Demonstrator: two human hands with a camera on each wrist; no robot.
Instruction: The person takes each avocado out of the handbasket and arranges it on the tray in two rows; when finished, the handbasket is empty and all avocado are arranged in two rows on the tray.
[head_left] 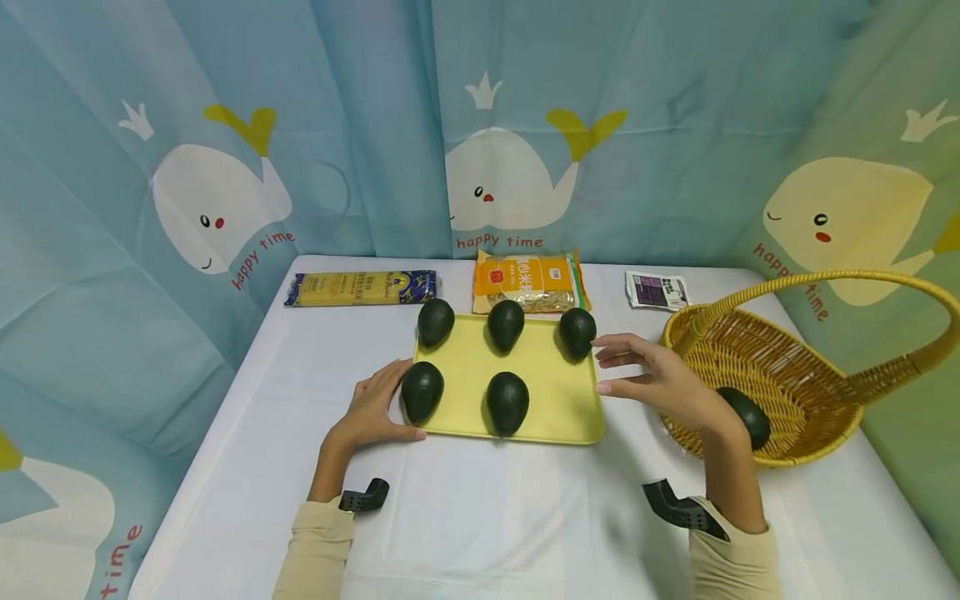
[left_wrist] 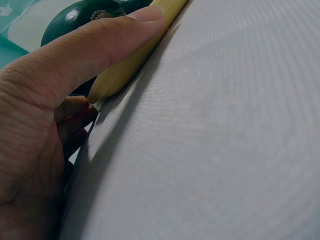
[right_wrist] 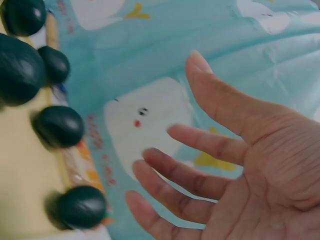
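A yellow tray (head_left: 555, 408) lies on the white table with several dark green avocados (head_left: 507, 403) on it in two rows. My left hand (head_left: 372, 410) holds the tray's front left corner, its thumb along the front rim and its fingers at the left side, next to an avocado (head_left: 422, 392). In the left wrist view the thumb (left_wrist: 100, 45) lies on the tray's edge. My right hand (head_left: 656, 379) hovers by the tray's right side with nothing in it, fingers spread. Another avocado (head_left: 746, 417), partly hidden by the right wrist, lies inside the wicker basket (head_left: 817, 442).
The basket's tall handle (head_left: 847, 279) arches over the right side of the table. Along the back lie a pack of noodles (head_left: 363, 288), an orange-and-clear food bag (head_left: 528, 283) and a small purple-and-white packet (head_left: 657, 291). A whale-print curtain (head_left: 390, 125) encloses the table.
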